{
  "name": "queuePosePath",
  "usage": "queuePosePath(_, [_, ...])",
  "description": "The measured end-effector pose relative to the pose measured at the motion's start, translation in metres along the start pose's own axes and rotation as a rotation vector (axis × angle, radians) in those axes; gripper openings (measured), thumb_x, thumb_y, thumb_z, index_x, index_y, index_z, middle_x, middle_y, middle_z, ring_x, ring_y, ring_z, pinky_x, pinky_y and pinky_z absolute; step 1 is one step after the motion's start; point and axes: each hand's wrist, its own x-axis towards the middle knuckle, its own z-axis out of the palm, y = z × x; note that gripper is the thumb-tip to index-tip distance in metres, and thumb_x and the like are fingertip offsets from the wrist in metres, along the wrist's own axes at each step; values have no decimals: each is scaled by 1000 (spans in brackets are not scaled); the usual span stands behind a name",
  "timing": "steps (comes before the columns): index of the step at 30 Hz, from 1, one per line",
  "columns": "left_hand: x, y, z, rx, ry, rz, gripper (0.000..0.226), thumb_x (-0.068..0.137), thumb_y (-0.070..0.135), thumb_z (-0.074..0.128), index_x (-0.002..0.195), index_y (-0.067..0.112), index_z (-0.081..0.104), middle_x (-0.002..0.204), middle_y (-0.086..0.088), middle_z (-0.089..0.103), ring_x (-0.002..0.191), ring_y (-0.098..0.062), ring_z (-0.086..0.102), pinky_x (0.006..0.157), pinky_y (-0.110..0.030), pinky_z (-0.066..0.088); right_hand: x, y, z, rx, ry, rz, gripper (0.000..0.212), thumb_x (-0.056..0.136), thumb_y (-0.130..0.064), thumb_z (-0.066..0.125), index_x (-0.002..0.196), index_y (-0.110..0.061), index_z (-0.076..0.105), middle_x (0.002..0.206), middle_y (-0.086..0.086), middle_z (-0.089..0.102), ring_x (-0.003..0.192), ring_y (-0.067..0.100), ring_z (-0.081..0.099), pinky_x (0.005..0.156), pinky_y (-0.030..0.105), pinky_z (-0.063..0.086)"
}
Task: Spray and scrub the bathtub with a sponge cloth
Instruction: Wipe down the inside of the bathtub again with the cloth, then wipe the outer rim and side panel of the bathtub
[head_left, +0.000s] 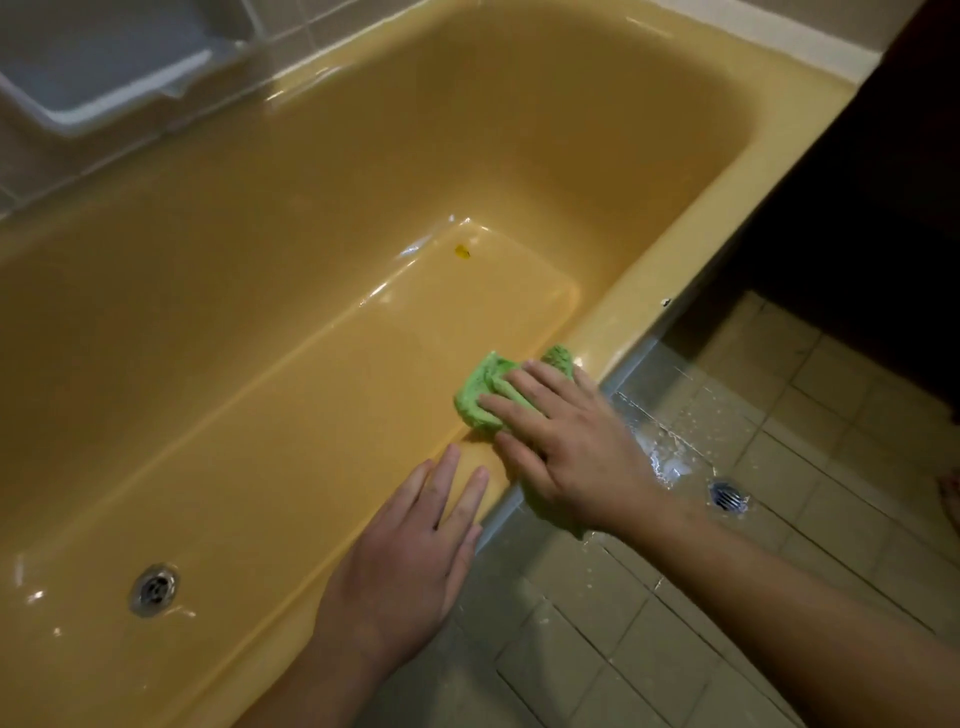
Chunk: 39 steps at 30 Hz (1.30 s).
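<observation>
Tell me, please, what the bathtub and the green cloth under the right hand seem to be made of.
The bathtub: probably enamelled metal or acrylic, glossy yellow, judging by sharp highlights. The green cloth: soft, spongy, matte fabric; it crumples under the right hand.

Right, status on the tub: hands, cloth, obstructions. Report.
Left hand flat on bathtub near rim, holding nothing. Right hand pressing green sponge cloth onto the rim. Nothing blocking the cloth; small yellow speck on the floor inside.
</observation>
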Motion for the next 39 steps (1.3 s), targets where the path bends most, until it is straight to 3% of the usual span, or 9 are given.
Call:
queuePosePath(7, [20, 5, 2, 14, -7, 2, 52, 106, 38, 39, 153, 19, 52, 162, -11, 44, 136, -34, 58, 104, -43, 53, 56, 103, -30, 80, 126, 541, 49, 106, -47, 33, 150, -32, 48, 161, 1, 40, 152, 22, 25, 124, 56, 20])
queuePosePath(9, [31, 9, 5, 15, -4, -18, 52, 107, 39, 39, 153, 19, 53, 162, -11, 45, 136, -33, 58, 105, -42, 52, 47, 88, -22, 85, 132, 506, 49, 105, -47, 33, 149, -32, 49, 161, 1, 40, 152, 23, 24, 124, 58, 21])
queuePosePath(12, [46, 16, 7, 43, -16, -12, 52, 107, 40, 40, 152, 18, 54, 160, -12, 46, 134, -33, 59, 106, -43, 52, 15, 66, -11, 48, 5, 160, 50, 105, -50, 33, 151, -35, 45, 161, -3, 39, 155, 20, 22, 127, 51, 6])
queuePosePath(14, [52, 17, 7, 59, 4, -3, 52, 107, 39, 39, 152, 17, 54, 159, -12, 47, 133, -33, 59, 106, -43, 52, 19, 89, -17, 13, -41, 27, 51, 105, -52, 33, 151, -36, 44, 160, -5, 41, 154, 19, 24, 125, 44, 6])
queuePosePath(18, [57, 23, 13, 125, 29, 0, 50, 109, 35, 38, 154, 16, 50, 160, -15, 45, 138, -33, 56, 112, -41, 47, 58, 168, -39, 48, 71, 220, 54, 101, -51, 35, 148, -30, 52, 158, 1, 45, 149, 22, 31, 124, 52, 23])
queuePosePath(22, [79, 30, 24, 186, 93, 16, 51, 107, 30, 39, 152, 9, 51, 157, -19, 48, 138, -36, 55, 116, -42, 43, 65, 199, -42, 111, 190, 257, 55, 99, -47, 39, 143, -21, 58, 152, 9, 52, 145, 27, 36, 119, 58, 26])
queuePosePath(28, [43, 60, 26, -52, 299, -376, 43, 105, 23, 46, 139, 5, 65, 143, -13, 64, 131, -31, 62, 111, -46, 50, 24, 89, -15, 197, 188, 81, 51, 99, -44, 39, 142, -24, 59, 149, 5, 56, 144, 25, 39, 120, 60, 23])
queuePosePath(32, [-41, 65, 26, -17, 518, -439, 38, 110, 24, 47, 134, 5, 69, 143, -11, 64, 136, -25, 59, 118, -42, 42, -9, 0, 26, 132, 301, -157, 47, 99, -42, 44, 138, -25, 63, 142, 4, 63, 138, 27, 49, 116, 53, 30])
queuePosePath(39, [-206, 50, 62, 302, 721, -560, 43, 102, 12, 58, 144, 3, 59, 157, -13, 48, 152, -31, 39, 126, -52, 28, -60, -170, 110, 60, 631, -505, 40, 106, -44, 46, 138, -28, 64, 137, 2, 67, 131, 27, 59, 109, 53, 40])
